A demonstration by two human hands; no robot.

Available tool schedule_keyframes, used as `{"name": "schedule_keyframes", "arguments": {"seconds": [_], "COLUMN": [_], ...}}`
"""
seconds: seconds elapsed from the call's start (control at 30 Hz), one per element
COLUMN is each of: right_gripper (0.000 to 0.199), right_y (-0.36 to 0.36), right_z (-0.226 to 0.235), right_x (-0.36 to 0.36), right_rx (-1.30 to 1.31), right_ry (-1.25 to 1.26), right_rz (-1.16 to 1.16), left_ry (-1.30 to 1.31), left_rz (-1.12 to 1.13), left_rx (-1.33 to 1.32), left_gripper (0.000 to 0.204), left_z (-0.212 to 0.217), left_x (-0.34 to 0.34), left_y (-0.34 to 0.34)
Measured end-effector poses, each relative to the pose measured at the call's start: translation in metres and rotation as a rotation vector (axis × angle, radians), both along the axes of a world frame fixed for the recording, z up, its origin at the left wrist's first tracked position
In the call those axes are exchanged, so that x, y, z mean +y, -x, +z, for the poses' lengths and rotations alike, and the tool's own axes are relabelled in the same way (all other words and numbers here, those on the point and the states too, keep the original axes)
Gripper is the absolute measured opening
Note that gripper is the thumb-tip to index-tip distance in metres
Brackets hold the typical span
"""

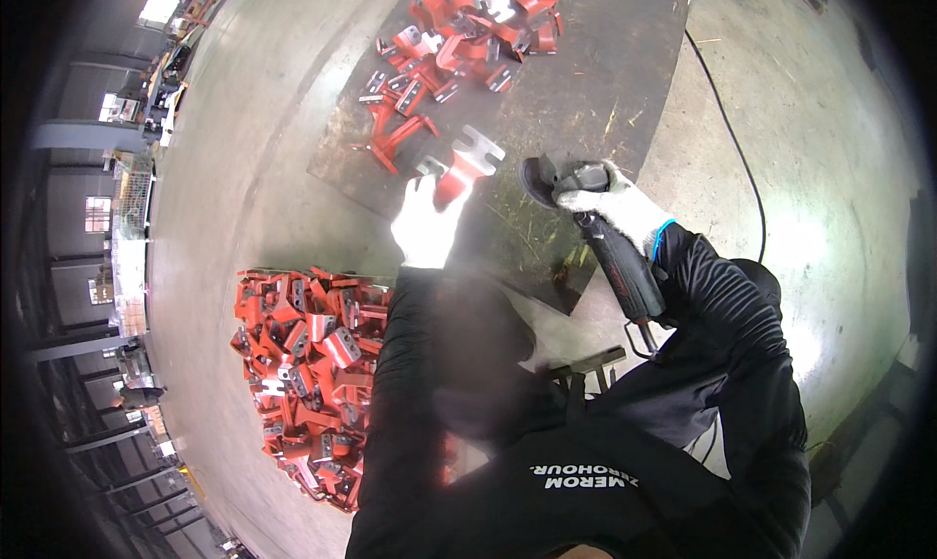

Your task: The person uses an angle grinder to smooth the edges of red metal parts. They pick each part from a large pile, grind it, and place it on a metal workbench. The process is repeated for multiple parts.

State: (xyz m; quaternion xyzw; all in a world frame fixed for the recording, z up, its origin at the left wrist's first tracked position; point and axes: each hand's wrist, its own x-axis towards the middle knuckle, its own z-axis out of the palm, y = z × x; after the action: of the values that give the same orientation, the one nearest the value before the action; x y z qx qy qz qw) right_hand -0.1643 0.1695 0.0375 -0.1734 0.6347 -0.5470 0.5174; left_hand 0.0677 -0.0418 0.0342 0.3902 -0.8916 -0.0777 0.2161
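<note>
My left hand [426, 225], in a white glove, grips a red metal bracket [461, 175] and holds it over the dark sheet. The bracket's slotted end shows bare, bright metal. To the right, my gloved right hand [625, 206] is closed round the head of an angle grinder [625, 271]. Its disc [539, 180] points toward the bracket, and a gap separates the two. The grinder's body slants down along my right forearm. Whether the disc is spinning I cannot tell.
Several red brackets [439, 57] lie heaped on the dark sheet [625, 81] at the far side. A larger pile of red brackets [312, 364] stands on the floor at my left. A black cable [734, 130] runs across the concrete floor [810, 169] on the right.
</note>
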Motion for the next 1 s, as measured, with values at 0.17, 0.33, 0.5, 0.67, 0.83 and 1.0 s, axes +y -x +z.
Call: {"name": "schedule_keyframes", "arguments": {"seconds": [0.17,0.33,0.5,0.67,0.83,1.0], "right_gripper": [0.088,0.095,0.093,0.089,0.091,0.091], "right_y": [-0.003,-0.010,-0.014,-0.013,-0.015,-0.011], "right_z": [0.012,0.023,0.026,0.012,0.013,0.032], "right_x": [-0.008,-0.013,-0.013,-0.007,-0.011,-0.006], "right_rx": [0.172,0.140,0.249,0.229,0.250,0.197], "right_ry": [0.061,0.098,0.067,0.082,0.115,0.016], "right_rz": [-0.031,0.026,0.052,0.095,0.078,0.138], "left_ry": [0.066,0.052,0.065,0.042,0.018,0.008], "left_rz": [-0.040,-0.063,-0.067,-0.060,-0.067,-0.032], "left_rx": [-0.046,-0.080,-0.098,-0.084,-0.109,-0.095], "left_gripper": [0.056,0.055,0.054,0.055,0.055,0.054], "left_z": [-0.017,-0.021,-0.014,-0.013,-0.016,-0.013], "left_x": [-0.010,-0.006,-0.003,-0.005,-0.001,-0.004], "left_y": [-0.006,-0.002,0.002,0.001,0.004,-0.001]}}
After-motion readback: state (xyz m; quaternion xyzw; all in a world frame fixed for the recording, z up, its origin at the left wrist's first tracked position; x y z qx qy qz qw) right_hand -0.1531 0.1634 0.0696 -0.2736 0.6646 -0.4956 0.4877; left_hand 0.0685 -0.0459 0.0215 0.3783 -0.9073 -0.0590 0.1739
